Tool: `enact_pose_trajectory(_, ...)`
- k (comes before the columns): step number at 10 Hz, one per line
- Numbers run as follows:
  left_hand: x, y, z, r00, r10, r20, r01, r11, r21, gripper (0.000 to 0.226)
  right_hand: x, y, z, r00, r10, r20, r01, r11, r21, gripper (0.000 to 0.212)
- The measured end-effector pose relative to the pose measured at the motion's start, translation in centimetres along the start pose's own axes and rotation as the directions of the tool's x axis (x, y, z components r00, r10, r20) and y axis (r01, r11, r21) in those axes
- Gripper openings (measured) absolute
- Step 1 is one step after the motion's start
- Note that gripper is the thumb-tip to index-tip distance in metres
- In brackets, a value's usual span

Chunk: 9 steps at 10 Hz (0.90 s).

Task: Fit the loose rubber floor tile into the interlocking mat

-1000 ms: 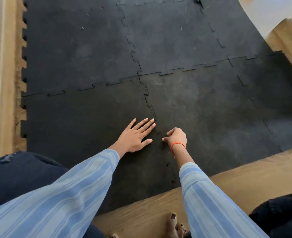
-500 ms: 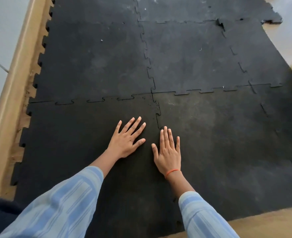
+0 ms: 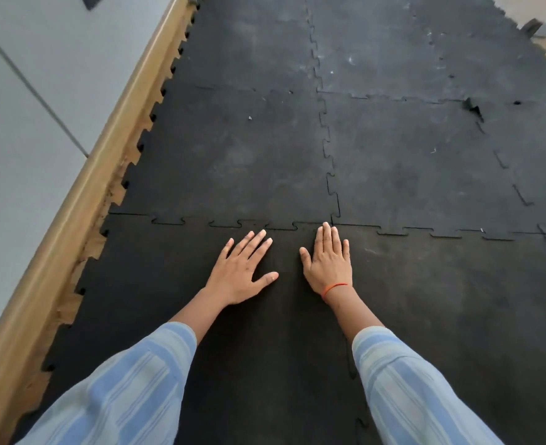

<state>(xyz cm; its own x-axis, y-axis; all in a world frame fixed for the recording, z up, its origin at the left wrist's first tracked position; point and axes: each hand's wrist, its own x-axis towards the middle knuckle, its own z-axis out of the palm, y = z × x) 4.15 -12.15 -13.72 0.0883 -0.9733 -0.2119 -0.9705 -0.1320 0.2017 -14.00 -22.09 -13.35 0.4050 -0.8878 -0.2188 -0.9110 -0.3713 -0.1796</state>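
Observation:
A black rubber tile (image 3: 156, 284) lies flat at the near left of the interlocking mat (image 3: 409, 149), its toothed far edge meeting the row beyond. My left hand (image 3: 239, 271) rests palm down on this tile, fingers spread. My right hand (image 3: 328, 264), with an orange band at the wrist, lies flat beside it, fingertips at the corner where several tiles meet. The seam between the near tiles runs under my right hand and forearm. Both hands hold nothing.
A wooden border (image 3: 72, 220) runs along the mat's left edge, with a grey wall (image 3: 24, 123) beyond it. A torn, lifted tile corner (image 3: 472, 107) shows at the far right. Striped blue sleeves cover both forearms.
Both hands have slid forward along the seam to the far corner of the near left tile. My right hand went from curled fingers to flat. The view has tilted up.

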Motion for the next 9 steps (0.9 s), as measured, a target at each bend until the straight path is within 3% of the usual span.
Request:
enact_pose_trajectory(1, -0.3, -3.5, -0.2, 0.980, -0.176, -0.089, 0.178, 0.984, 0.007, 0.088, -0.2, -2.4, 1.1, 0.992, -0.110, -0.066, 0.109, 0.994, -0.014, 0.076)
enact_pose_trajectory(2, -0.5, -4.5, 0.1, 0.977, -0.201, -0.067, 0.204, 0.978, 0.041, 0.082, 0.2, -2.7, 1.7, 0.991, -0.109, -0.074, 0.109, 0.994, -0.003, 0.075)
enact_pose_trajectory(4, -0.4, -6.0, -2.4, 0.976, -0.186, 0.113, 0.185, 0.983, 0.018, 0.080, 0.8, -5.7, -0.6, 0.980, -0.092, 0.175, 0.097, 0.995, -0.018, 0.068)
enact_pose_trajectory(5, -1.9, -10.0, -3.2, 0.885, -0.462, 0.067, 0.465, 0.883, -0.060, 0.092, 0.5, -8.7, -0.3, 0.937, -0.292, 0.192, 0.302, 0.953, -0.024, 0.065)
enact_pose_trajectory(6, -3.2, -12.6, -2.8, 0.827, -0.559, 0.058, 0.561, 0.827, -0.045, 0.098, 0.0, -10.0, 0.8, 0.947, -0.282, 0.156, 0.292, 0.955, -0.045, 0.089)
enact_pose_trajectory(7, -2.5, -12.6, -2.5, 0.821, -0.566, 0.072, 0.569, 0.822, -0.021, 0.099, 0.2, -10.0, 1.1, 0.953, -0.251, 0.169, 0.265, 0.962, -0.065, 0.107)
enact_pose_trajectory(8, -2.1, -13.1, -4.9, 0.789, -0.562, 0.248, 0.590, 0.805, -0.052, 0.102, 1.7, -10.7, -0.6, 0.918, -0.215, 0.332, 0.240, 0.970, -0.035, 0.101)
enact_pose_trajectory(9, -1.3, -12.3, -8.5, 0.699, -0.492, 0.520, 0.571, 0.821, 0.009, 0.098, 2.7, -11.1, -3.6, 0.851, -0.186, 0.492, 0.172, 0.982, 0.074, 0.096)
